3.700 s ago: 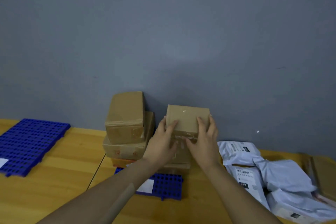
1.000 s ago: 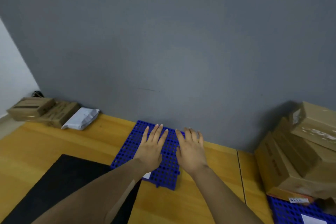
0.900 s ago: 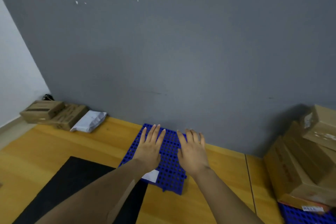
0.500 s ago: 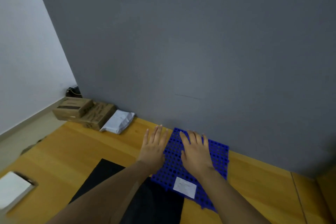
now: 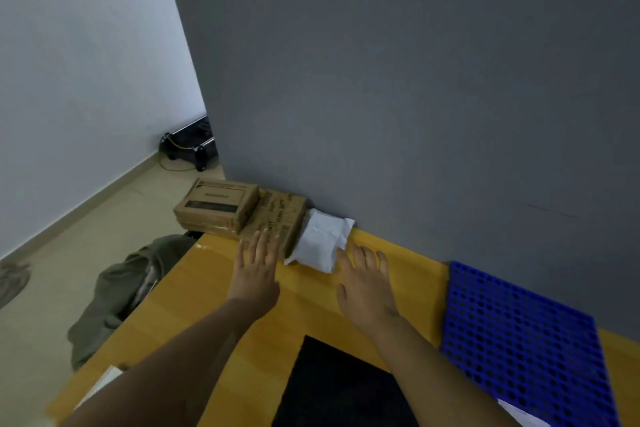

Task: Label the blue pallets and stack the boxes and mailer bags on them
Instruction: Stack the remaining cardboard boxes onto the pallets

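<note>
**Both hands open, either side of the mailer bag**

The white mailer bag [image 5: 317, 243] lies on the wooden table [image 5: 207, 288] against the grey wall [image 5: 415, 97], between the two hands and just beyond their fingertips. The left hand [image 5: 256, 274], fingers straight and holding nothing, is just left of the bag, its fingertips at the flat cardboard box [image 5: 277, 222] that touches the bag's left side; contact cannot be told. The right hand [image 5: 367, 291], also spread and holding nothing, is just right of the bag's near corner. The blue pallet [image 5: 519, 333] lies well to the right of the bag.
</note>
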